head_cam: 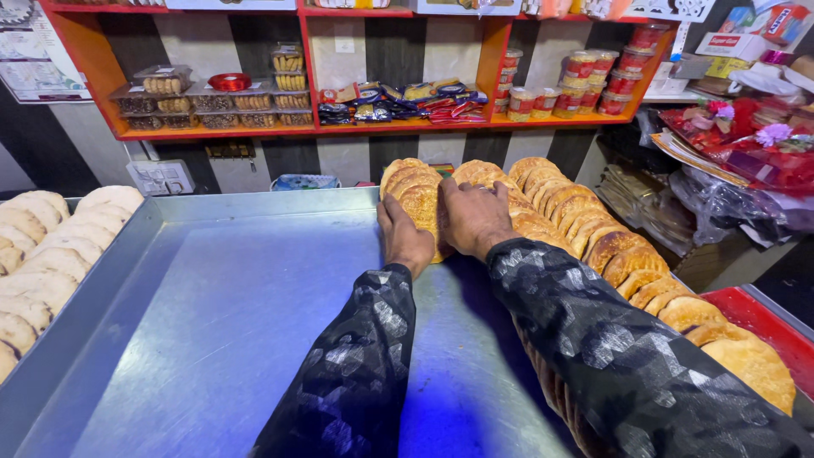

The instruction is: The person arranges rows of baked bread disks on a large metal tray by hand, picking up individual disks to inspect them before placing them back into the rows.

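While my left hand [405, 242] and right hand [475, 216] clasp upright round golden flatbreads [421, 203] at the grey metal tray's [212, 322] far edge, only that short stack stands placed; most of the tray is unfilled.

This is a small bakery or sweet shop; the evidence lies all around the large metal tray [212, 322] that fills the counter. Along the tray's right edge runs a long overlapping row of golden round breads [593, 246]; to its left sits another tray of paler flatbreads [42, 254]. Above and behind the tray hangs an orange shelf [220, 131]; on it stand clear boxes of biscuits [212, 100], a heap of coloured snack packets [398, 100] and stacked red-lidded tubs [593, 80]. Far right of the tray lie wrapped goods with ribbon flowers [746, 140] and piled plastic bags [721, 208]; such stock on display marks a shop, not a home.
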